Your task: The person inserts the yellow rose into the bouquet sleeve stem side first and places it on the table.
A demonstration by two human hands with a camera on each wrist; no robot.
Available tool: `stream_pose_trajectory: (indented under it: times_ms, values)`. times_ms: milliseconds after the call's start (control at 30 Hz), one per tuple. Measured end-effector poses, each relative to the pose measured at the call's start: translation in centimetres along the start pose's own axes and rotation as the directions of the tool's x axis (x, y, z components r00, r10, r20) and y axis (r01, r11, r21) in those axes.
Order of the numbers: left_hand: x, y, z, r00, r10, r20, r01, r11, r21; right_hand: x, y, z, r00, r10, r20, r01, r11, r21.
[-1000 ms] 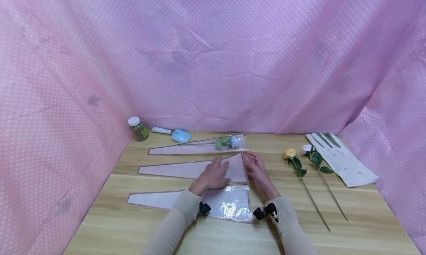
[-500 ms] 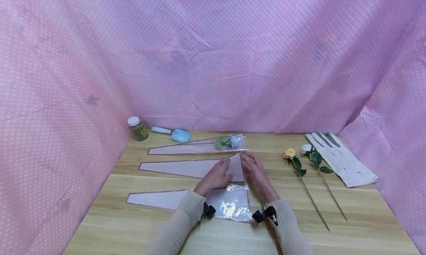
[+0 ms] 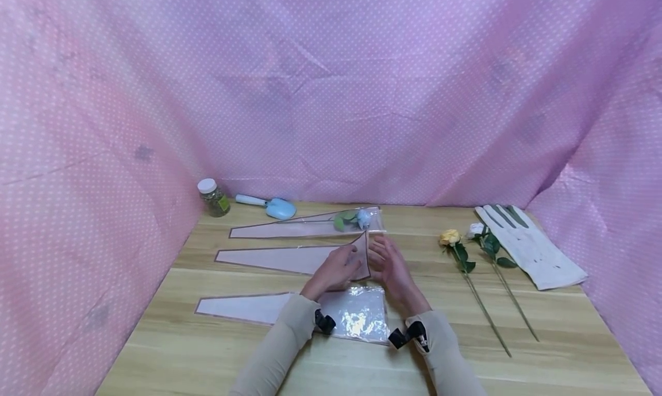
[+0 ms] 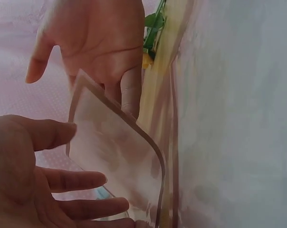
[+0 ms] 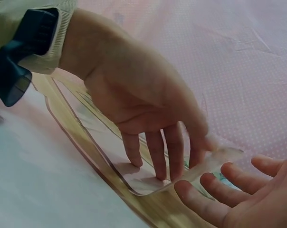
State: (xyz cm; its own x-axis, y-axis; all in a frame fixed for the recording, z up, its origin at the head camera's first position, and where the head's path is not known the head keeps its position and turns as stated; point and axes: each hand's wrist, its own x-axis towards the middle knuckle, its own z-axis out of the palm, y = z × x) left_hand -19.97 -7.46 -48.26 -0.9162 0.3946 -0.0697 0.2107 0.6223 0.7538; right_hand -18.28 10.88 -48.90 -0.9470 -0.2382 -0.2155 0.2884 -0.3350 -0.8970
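Note:
Three tapered clear flower sleeves with dark borders lie in a row. At the middle sleeve [image 3: 279, 259], the wide end [image 4: 117, 142] is bent up from the table. My left hand [image 3: 336, 266] reaches over this end, with fingertips down on the plastic and the thumb [image 4: 53, 135] at its edge. My right hand [image 3: 393, 269] is on the other side of the raised edge, fingers fairly straight and partly hidden behind it in the left wrist view. The far sleeve [image 3: 258, 232] contains a pale blue rose [image 3: 364, 219]. The near sleeve [image 3: 243, 307] lies flat beneath my left forearm.
A yellow rose [image 3: 450, 238] and a white rose [image 3: 476, 230] lie on the right, near white gloves [image 3: 538, 258]. A lidded jar [image 3: 214, 199] and a light blue trowel [image 3: 281, 209] stand and lie at the back left. Pink dotted cloth [image 3: 331, 97] surrounds the wooden table [image 3: 165, 350].
The middle sleeve's wide end has bent upward and leftward. My right hand has shifted slightly left with it, and my left hand has moved a little right, its fingers drawn in.

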Motion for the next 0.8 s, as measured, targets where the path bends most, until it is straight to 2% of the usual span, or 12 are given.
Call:
stream_pose_trajectory:
  times_ms: [67, 133, 333, 567, 800]
  values:
    - [0.0, 0.0, -0.1, 1.000, 0.016, -0.021, -0.016, 1.000, -0.017, 0.0, 0.0, 0.2, 1.000, 0.003, 0.008, -0.003, 1.000, -0.009]
    - [0.0, 0.0, -0.3, 1.000, 0.005, -0.027, -0.006, 0.999, -0.040, 0.0, 0.1, 0.4, 1.000, 0.004, 0.007, -0.004, 1.000, -0.026]
    - [0.0, 0.2, -0.9, 0.996, -0.084, -0.028, 0.081, 0.991, -0.103, 0.0, 0.1, 0.9, 1.000, -0.013, 0.012, 0.014, 0.998, -0.067]
    - [0.4, 0.1, -0.9, 0.995, -0.089, -0.040, 0.084, 0.990, -0.113, -0.2, 0.3, 1.3, 0.999, -0.025, 0.035, 0.028, 0.996, -0.087]
    - [0.4, 0.2, -0.9, 0.993, -0.108, -0.042, 0.099, 0.981, -0.167, -0.4, 0.6, 1.3, 0.997, -0.025, 0.074, 0.033, 0.994, -0.106]
